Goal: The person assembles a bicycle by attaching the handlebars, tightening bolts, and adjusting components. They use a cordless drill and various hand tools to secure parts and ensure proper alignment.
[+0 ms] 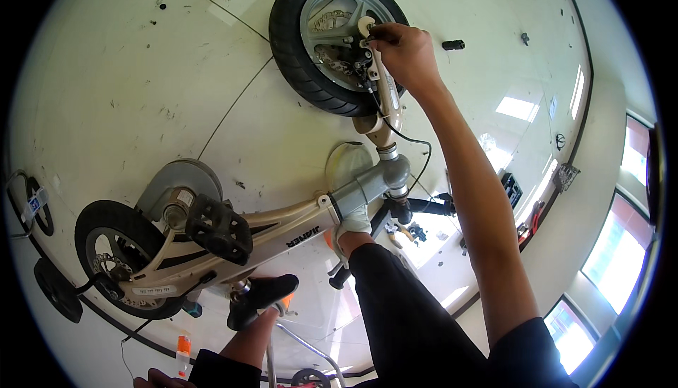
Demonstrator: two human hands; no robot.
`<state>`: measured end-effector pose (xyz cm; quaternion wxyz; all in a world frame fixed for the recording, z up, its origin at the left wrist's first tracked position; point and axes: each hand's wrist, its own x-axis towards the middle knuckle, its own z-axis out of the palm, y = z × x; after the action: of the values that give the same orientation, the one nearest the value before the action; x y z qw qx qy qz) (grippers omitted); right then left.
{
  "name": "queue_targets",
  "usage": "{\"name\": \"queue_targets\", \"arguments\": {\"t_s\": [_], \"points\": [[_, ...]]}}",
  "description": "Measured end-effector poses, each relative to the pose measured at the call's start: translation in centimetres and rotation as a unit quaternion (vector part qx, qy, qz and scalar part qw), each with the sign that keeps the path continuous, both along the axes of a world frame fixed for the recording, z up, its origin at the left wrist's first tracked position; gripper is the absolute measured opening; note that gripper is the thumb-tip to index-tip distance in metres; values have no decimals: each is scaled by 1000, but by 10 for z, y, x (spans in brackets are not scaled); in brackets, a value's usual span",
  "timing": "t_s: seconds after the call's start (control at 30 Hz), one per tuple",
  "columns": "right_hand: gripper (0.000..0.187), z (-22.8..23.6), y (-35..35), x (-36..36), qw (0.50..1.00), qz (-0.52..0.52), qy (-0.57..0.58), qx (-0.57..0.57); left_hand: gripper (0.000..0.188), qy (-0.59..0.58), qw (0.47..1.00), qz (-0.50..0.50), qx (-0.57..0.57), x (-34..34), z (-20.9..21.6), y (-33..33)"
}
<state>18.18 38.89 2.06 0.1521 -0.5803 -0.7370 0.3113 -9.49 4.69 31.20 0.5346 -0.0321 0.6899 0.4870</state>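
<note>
A small beige-and-grey bicycle (282, 243) lies on its side on the floor, its front wheel (286, 42) toward the far side. My right hand (406, 52) reaches to the end of the fork (385, 88) at the middle of that wheel. Its fingers are pinched together by the axle, on something small that they hide. Beside the fingers are a brake caliper (364, 67) and a disc rotor (332, 60). At the bottom left edge only part of my left hand (164, 379) shows, dark and cut off, so its grip is unclear.
My feet stand by the frame, one in a black shoe (265, 300). A black pedal (219, 229) sticks up near the rear wheel (88, 233). Small dark parts and a black cylinder (453, 45) lie about the tiles. Tools and a black case (510, 189) sit at the right.
</note>
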Motion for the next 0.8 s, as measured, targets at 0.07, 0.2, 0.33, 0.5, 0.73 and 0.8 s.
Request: {"name": "queue_targets", "arguments": {"t_s": [0.07,0.2,0.33,0.5,0.73,0.8], "points": [[24,0,2,3,1000,-10,-13,-1,38,12,1000,-6,-4,-1,-1,0],[24,-5,-4,1,1000,6,7,0,38,60,998,-25,-16,3,5,0],[28,8,-18,-11,992,-83,42,80,33,232,967,-86,-66,1,5,-14],[27,119,-118,-49,966,25,248,66,38,298,950,-93,-33,-8,-7,5],[52,186,-194,-153,810,338,446,-178,39,246,958,-143,-14,-11,-2,-9],[53,183,-204,-160,783,324,497,-186,37,208,971,-117,-16,-2,2,-4]]}}
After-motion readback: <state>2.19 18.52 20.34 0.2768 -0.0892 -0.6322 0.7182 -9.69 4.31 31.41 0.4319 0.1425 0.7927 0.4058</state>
